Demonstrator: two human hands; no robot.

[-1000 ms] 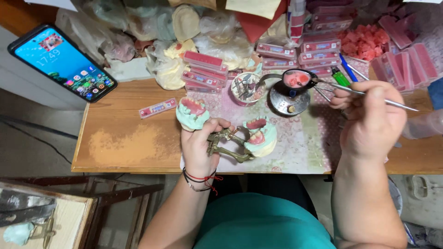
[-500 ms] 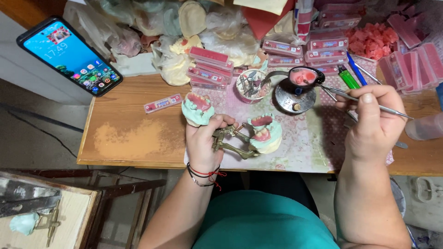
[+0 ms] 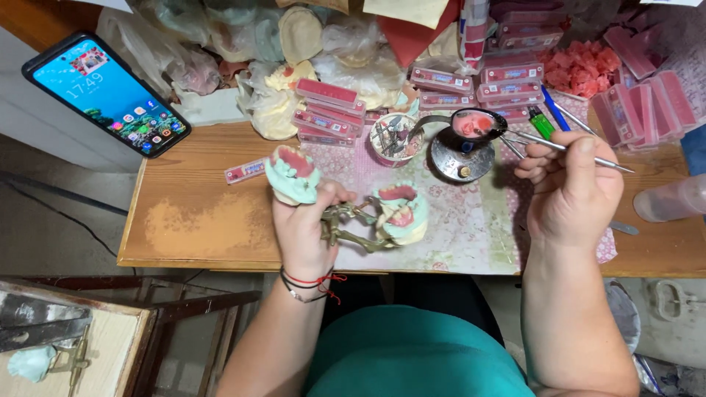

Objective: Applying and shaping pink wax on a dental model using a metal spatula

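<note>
Seen from the head camera, the left hand (image 3: 301, 224) is closed around a brass hinged frame carrying pale green dental casts with pink wax gums (image 3: 353, 209), held over the front edge of the wooden worktop (image 3: 191, 220). Just behind the frame, a small round cup (image 3: 392, 140) holds thin metal tools. Right of the cup, a dark ladle of melted pink wax (image 3: 474, 123) sits on a round metal burner (image 3: 460, 158). The right hand (image 3: 573, 191) pinches a slim metal spatula (image 3: 570, 147), its tip near the ladle.

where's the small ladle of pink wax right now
In the head view, the small black ladle of pink wax sits right of centre on the bench, above a round metal burner, just left of the right hand holding a thin metal tool.
</note>
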